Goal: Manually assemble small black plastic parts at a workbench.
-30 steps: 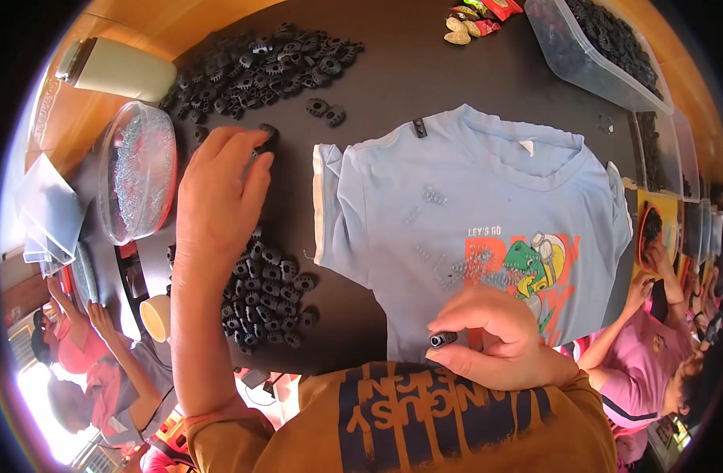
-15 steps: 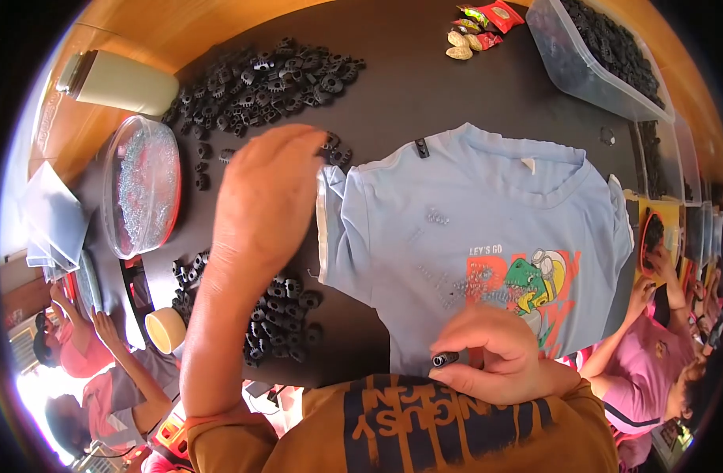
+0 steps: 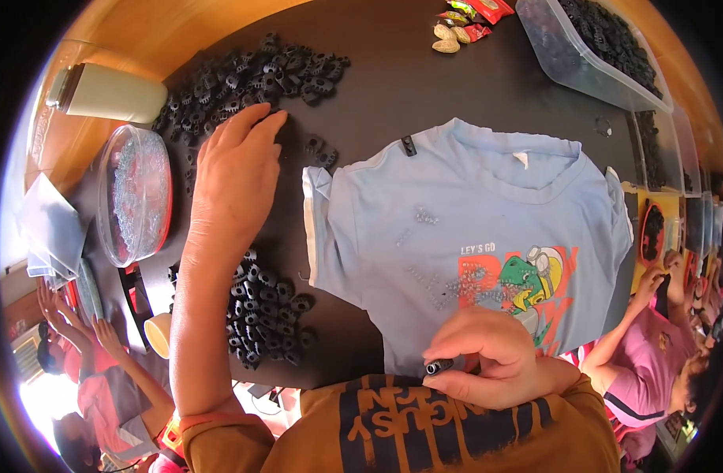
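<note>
My right hand (image 3: 487, 355), low over the shirt's near edge, pinches a small black hair claw clip (image 3: 438, 366) between thumb and fingers. My left hand (image 3: 239, 158) is stretched out at the near edge of a loose heap of black claw clips (image 3: 298, 75); its fingers are extended and I see nothing held in them. A light blue T-shirt (image 3: 393, 213) with a cartoon dinosaur print lies flat under my right hand. Clear little stones (image 3: 487, 288) are scattered over its front, and one black clip (image 3: 409, 147) rests at its shoulder.
Near my left forearm lies a second group of clips (image 3: 270, 315). Left of it stand a round dish of clear beads (image 3: 113, 197), a lidded jar (image 3: 113, 93) and a yellow cup (image 3: 158, 335). Peanuts (image 3: 446, 46) and a clip-filled plastic bin (image 3: 547, 59) are at the back. People work on both sides.
My left hand has moved left and away from the clips beside the sleeve, to the heap. My right hand keeps its pinch on the clip. The view has shifted slightly.
</note>
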A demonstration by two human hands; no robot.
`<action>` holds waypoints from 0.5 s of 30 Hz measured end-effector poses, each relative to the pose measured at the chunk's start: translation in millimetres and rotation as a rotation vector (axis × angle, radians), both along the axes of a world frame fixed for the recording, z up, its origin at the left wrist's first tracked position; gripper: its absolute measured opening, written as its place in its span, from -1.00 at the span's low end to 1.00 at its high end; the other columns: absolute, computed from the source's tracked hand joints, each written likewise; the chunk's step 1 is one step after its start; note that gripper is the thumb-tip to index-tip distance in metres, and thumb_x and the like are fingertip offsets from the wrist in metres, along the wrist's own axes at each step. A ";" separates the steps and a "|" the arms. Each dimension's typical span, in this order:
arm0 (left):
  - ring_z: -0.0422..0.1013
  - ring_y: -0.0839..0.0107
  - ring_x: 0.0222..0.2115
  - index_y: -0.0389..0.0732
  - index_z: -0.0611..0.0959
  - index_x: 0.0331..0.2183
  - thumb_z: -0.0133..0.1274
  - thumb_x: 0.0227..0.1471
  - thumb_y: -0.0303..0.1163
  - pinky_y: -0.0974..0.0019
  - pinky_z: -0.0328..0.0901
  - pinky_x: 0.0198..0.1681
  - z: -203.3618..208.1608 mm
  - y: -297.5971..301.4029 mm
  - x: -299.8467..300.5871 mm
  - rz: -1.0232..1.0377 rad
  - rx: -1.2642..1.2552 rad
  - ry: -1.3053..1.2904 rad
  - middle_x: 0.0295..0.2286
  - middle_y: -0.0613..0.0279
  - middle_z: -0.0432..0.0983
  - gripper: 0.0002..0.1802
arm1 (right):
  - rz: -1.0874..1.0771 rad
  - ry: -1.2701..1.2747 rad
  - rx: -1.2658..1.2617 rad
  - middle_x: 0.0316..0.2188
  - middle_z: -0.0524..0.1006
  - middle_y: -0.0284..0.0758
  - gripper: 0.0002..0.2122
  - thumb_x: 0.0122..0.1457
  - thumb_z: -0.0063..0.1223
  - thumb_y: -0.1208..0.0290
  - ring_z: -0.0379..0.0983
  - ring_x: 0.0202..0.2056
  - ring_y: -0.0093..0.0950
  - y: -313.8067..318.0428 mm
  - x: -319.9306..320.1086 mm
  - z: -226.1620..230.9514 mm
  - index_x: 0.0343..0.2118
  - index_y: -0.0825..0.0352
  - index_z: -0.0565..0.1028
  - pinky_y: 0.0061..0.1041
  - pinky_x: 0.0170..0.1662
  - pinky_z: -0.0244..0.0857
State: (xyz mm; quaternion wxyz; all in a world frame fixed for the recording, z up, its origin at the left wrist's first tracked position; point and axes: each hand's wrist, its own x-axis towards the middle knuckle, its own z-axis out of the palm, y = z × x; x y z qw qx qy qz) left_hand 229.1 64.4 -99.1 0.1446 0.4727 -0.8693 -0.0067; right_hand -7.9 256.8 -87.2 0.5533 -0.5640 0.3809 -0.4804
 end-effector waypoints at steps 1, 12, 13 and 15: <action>0.33 0.10 -0.09 -0.22 0.57 -0.17 -0.01 -0.08 -0.52 0.12 0.18 0.02 1.5 -0.2 2.4 0.004 0.001 -0.003 -0.13 0.10 0.44 -0.67 | 0.004 -0.003 0.001 -0.49 0.51 -0.30 -0.72 -0.14 0.29 0.60 0.44 -0.49 -0.41 0.0 0.2 0.3 -0.31 0.36 0.52 -0.52 -0.47 0.23; 0.36 0.18 -0.24 -0.19 0.62 -0.34 0.07 -0.09 -0.44 0.14 0.19 -0.11 2.2 -17.6 -5.0 0.003 -0.088 -0.051 -0.34 0.20 0.47 -0.82 | -0.003 -0.023 0.003 -0.50 0.50 -0.30 -0.73 -0.13 0.28 0.59 0.43 -0.49 -0.41 2.8 -0.8 0.8 -0.30 0.36 0.51 -0.51 -0.47 0.23; 0.36 0.18 -0.24 -0.19 0.62 -0.34 0.07 -0.09 -0.44 0.14 0.19 -0.11 2.0 -18.7 -5.9 0.001 -0.087 -0.050 -0.34 0.20 0.47 -0.82 | -0.006 -0.021 0.004 -0.50 0.50 -0.30 -0.73 -0.13 0.28 0.59 0.43 -0.49 -0.41 2.8 -1.1 1.2 -0.30 0.36 0.51 -0.51 -0.47 0.23; 0.35 0.20 -0.24 -0.20 0.61 -0.38 0.08 -0.10 -0.43 0.13 0.17 -0.11 3.3 -18.5 -6.0 0.014 -0.070 -0.085 -0.35 0.21 0.46 -0.86 | -0.001 -0.022 0.005 -0.49 0.50 -0.30 -0.74 -0.13 0.28 0.60 0.43 -0.49 -0.41 3.2 -0.9 2.1 -0.31 0.36 0.51 -0.51 -0.46 0.23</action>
